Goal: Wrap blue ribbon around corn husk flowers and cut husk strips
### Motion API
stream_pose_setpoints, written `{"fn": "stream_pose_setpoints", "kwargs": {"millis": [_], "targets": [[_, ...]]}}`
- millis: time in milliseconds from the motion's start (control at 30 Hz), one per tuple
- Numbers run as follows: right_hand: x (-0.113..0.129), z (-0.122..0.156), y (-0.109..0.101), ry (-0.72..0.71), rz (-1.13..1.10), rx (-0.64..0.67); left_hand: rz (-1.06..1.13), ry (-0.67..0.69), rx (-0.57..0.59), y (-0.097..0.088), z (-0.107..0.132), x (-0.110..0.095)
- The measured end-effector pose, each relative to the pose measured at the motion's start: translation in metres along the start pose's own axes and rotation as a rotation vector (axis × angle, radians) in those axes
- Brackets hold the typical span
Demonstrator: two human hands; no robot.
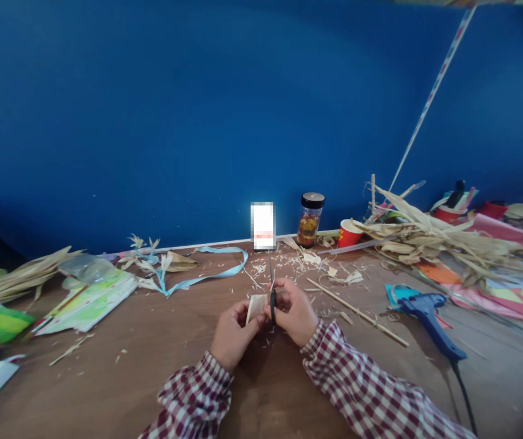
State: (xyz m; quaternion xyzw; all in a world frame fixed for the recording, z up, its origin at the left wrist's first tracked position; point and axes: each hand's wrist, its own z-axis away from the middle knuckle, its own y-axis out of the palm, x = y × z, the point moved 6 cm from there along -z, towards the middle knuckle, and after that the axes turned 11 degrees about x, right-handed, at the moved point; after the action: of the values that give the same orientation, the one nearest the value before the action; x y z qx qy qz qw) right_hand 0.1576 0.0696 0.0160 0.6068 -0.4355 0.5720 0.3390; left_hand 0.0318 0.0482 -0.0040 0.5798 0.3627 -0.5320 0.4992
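Observation:
My left hand (234, 334) pinches a pale piece of dried husk (256, 305) between thumb and fingers, low over the middle of the table. From the right, my right hand (296, 312) is closed round the black handles of a pair of scissors (273, 305). Their narrow blades point up and away, at the right edge of the husk piece; whether they touch it I cannot tell. Small pale clippings (268, 266) lie scattered on the wood beyond and around both hands.
A corded blue glue gun (432, 314) lies at right, near a thin stick (357, 313). Behind stand a dark-lidded jar (310, 221), a red paper cup (349, 234) and a heap of dried husks (453, 241). Light-blue ribbon (215, 276) and a green-patterned sheet (90, 299) lie left.

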Motion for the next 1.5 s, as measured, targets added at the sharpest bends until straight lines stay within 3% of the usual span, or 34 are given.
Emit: {"fn": "stream_pose_setpoints", "kwargs": {"millis": [233, 467, 767, 1133, 1500], "targets": [[0.002, 0.001, 0.002, -0.025, 0.045, 0.022, -0.011, -0.105, 0.054, 0.000, 0.000, 0.001], [0.001, 0.002, 0.004, -0.029, 0.066, 0.032, -0.107, -0.195, 0.032, -0.006, 0.001, 0.003], [0.002, 0.002, 0.003, -0.059, 0.127, 0.020, -0.115, -0.149, 0.031, -0.006, -0.001, 0.006], [-0.003, 0.002, 0.002, -0.071, 0.143, 0.008, -0.398, -0.029, 0.089, -0.007, -0.002, 0.002], [-0.007, 0.003, 0.003, -0.065, 0.148, -0.003, -0.490, 0.029, 0.086, -0.003, 0.001, -0.008]]}}
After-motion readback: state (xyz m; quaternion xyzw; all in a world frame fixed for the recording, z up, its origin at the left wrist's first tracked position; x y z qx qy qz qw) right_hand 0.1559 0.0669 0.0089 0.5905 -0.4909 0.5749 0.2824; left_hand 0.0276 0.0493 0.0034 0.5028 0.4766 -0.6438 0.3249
